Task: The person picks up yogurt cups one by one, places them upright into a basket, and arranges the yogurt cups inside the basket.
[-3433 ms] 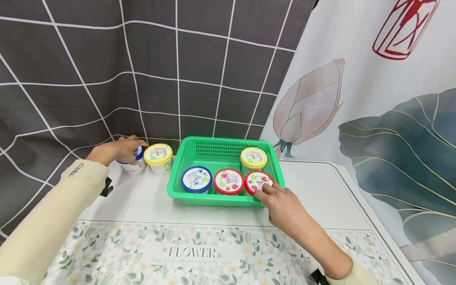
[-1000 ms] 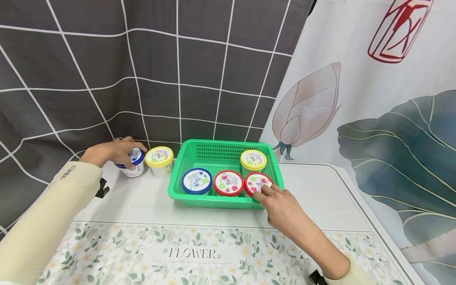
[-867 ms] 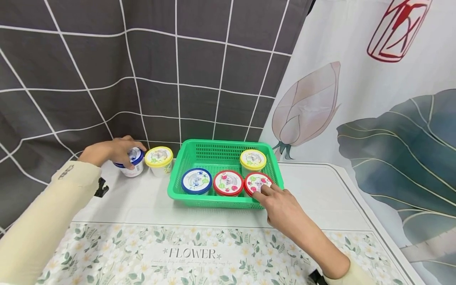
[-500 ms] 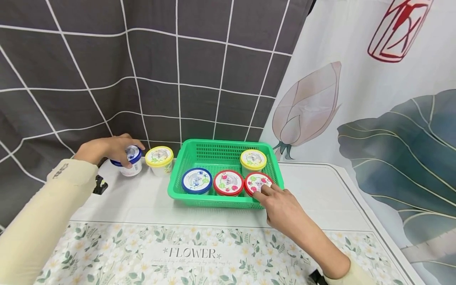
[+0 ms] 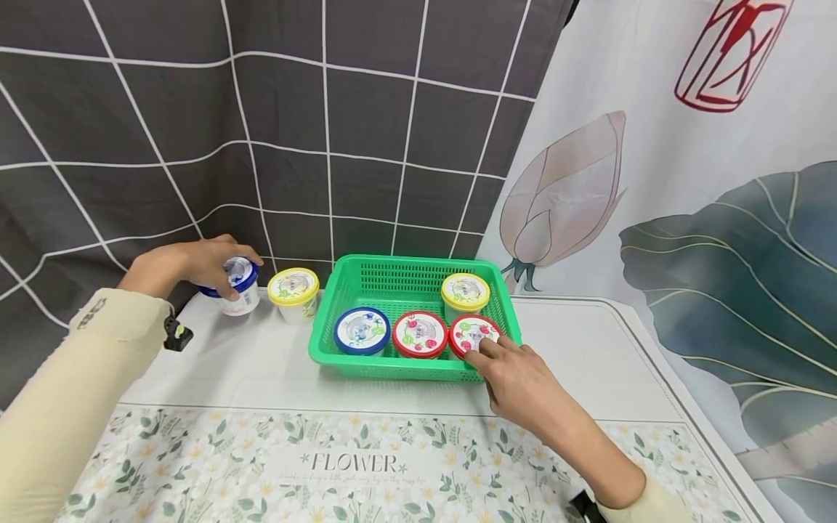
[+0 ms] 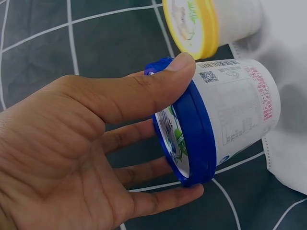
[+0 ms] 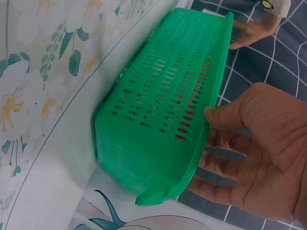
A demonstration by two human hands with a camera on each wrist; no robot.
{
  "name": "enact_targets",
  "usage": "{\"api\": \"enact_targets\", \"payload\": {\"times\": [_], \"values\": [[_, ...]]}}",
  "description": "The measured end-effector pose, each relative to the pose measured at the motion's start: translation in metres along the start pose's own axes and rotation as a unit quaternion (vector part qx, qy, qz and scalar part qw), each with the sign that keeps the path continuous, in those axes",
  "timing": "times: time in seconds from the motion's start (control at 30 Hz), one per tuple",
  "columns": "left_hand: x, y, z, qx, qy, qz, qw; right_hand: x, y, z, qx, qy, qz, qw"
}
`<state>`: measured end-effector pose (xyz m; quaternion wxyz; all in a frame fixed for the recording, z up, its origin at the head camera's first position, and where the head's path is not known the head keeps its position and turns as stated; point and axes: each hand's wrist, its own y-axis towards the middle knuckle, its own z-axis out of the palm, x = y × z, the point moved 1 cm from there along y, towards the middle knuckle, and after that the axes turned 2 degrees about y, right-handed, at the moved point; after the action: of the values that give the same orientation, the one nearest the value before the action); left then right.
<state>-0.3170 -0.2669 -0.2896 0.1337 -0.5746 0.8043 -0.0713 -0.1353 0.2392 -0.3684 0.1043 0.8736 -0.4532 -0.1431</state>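
Observation:
The left hand [image 5: 189,263] grips a white tub [image 5: 243,299] by its blue lid, at the left of the table. In the left wrist view its thumb and fingers lie round the rim of the blue lid [image 6: 197,134], and the tub is tilted. A yellow-lidded tub [image 5: 293,286] stands just right of it. The right hand [image 5: 519,378] is at the front right corner of the green basket [image 5: 412,370], its fingers over the red-lidded tub [image 5: 472,333]. In the right wrist view the right hand [image 7: 259,158] has its thumb against the basket's rim and its fingers beyond it.
Inside the basket are also a blue-lidded tub [image 5: 362,331], another red-lidded tub [image 5: 420,334] and a yellow-lidded tub [image 5: 465,292]. A dark grid curtain [image 5: 366,116] hangs close behind. A flowered cloth [image 5: 353,465] covers the table's front.
The left hand has moved left and slightly up with the blue-lidded tub, which tilts more and stands farther from the yellow-lidded one. The right hand stays at the basket's corner.

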Motion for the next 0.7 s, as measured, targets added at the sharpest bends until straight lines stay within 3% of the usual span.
{"api": "enact_targets", "payload": {"times": [0.37, 0.7], "values": [[-0.001, -0.007, -0.011, -0.020, -0.013, 0.006, 0.9997, 0.000, -0.001, 0.002, -0.004, 0.004, -0.002, 1.0000], [-0.013, -0.011, -0.018, -0.041, 0.001, 0.009, 0.9991, 0.000, -0.001, 0.001, -0.007, -0.002, -0.002, 1.0000]]}}
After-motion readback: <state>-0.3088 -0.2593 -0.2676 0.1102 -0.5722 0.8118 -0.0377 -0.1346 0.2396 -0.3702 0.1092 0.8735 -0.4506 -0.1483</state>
